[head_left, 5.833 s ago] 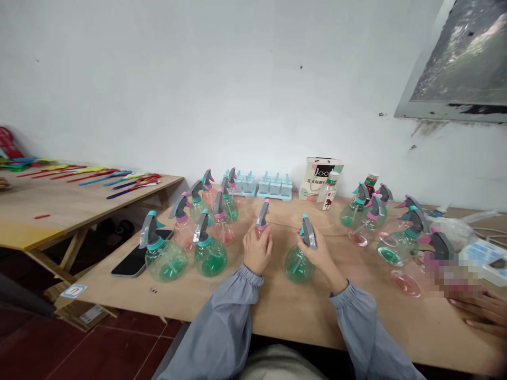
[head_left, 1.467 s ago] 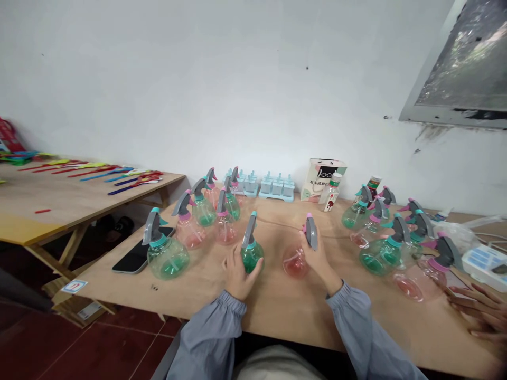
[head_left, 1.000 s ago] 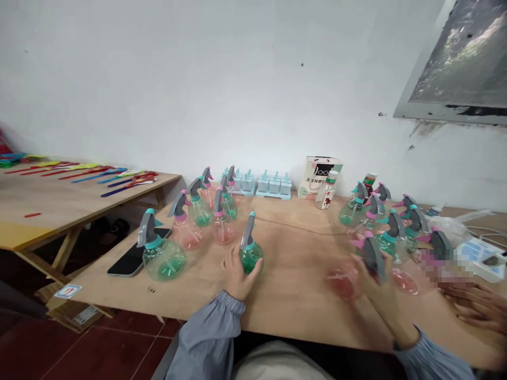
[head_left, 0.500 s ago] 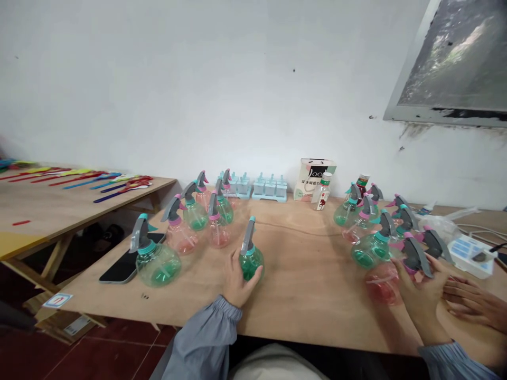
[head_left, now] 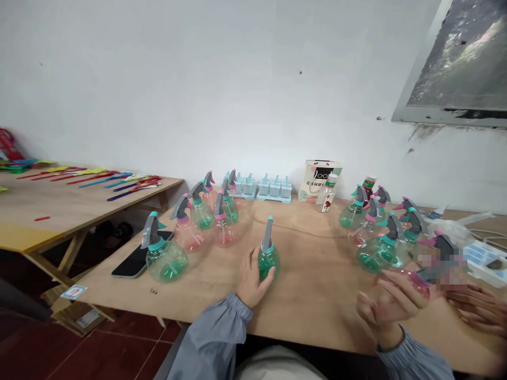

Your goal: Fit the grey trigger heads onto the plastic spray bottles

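My left hand [head_left: 253, 277] is closed around the side of a round spray bottle with green liquid [head_left: 269, 264], which stands upright mid-table with a grey and teal spray head. To the right, my right hand [head_left: 390, 303] grips a spray bottle with a pink collar [head_left: 420, 281]. That bottle is tipped over, its spray head toward the right, and my fingers hide most of its body. Just behind it stand green spray bottles [head_left: 376, 256] and a pink one [head_left: 362, 232].
On the left, several pink and green spray bottles [head_left: 168, 261] stand near a black phone [head_left: 132, 264]. Light-blue ice-pop moulds [head_left: 274, 189], a paper box [head_left: 312, 182] and a glass bottle [head_left: 327, 195] line the wall. Another person's hand [head_left: 479, 306] rests at the right.
My right hand has moved left and turned the pink spray bottle from upright to tipped. My left hand and the green bottle have shifted slightly right. The view has swung a little left.
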`<state>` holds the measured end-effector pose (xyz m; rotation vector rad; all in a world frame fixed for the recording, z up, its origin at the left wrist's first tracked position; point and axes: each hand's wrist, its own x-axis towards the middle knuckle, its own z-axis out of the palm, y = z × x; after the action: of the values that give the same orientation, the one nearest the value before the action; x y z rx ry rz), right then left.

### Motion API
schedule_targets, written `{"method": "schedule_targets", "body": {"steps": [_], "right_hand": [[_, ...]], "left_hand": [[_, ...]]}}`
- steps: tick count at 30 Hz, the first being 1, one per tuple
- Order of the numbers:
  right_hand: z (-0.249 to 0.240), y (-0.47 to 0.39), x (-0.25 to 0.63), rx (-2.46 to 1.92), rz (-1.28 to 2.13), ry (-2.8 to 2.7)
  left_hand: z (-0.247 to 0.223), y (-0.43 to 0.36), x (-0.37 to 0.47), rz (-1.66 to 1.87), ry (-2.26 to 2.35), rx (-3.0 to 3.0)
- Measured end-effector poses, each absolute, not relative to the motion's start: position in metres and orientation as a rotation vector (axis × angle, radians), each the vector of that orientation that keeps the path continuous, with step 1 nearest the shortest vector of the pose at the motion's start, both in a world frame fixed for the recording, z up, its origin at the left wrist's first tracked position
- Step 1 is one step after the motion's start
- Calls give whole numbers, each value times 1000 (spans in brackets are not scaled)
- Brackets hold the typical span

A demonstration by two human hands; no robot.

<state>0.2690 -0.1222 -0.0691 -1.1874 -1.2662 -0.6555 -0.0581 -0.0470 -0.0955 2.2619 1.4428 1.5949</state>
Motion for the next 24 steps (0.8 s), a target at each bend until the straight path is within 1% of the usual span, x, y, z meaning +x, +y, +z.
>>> {"method": "schedule_targets", "body": {"steps": [3,6,9,11,13,16,18,19,21,22,24], "right_hand": [[-49,-113,230,-925,-641,-1435],[-30,-95,186,-964,-247,-1650],[-23,-64,148,-1028,196,-1693],[-24,-43,131,-1008,399,-1680],[-28,-29,123,-970,517,-1654],[-31,-22,123,-921,585,-1641],[-30,-22,126,-905,601,-1672],[-30,-22,128,-898,606,-1697],[-27,-21,130,-884,599,-1756],[-26,-20,131,-877,580,-1780],[-24,-16,130,-880,492,-1787]], "left_hand": [[-95,-49,-53,1623,1463,2252],[-93,-55,-40,1651,1547,2244],[-93,-62,-22,1598,1629,2285],[-93,-66,-13,1559,1625,2314],[-91,-67,-13,1544,1564,2338],[-74,-64,-35,1621,1397,2341],[-55,-55,-63,1826,1342,2230],[-44,-47,-79,1998,1360,2129],[-25,-27,-111,2158,1545,1879],[-18,-15,-124,2148,1621,1826],[-11,11,-143,2019,1687,1854]]}}
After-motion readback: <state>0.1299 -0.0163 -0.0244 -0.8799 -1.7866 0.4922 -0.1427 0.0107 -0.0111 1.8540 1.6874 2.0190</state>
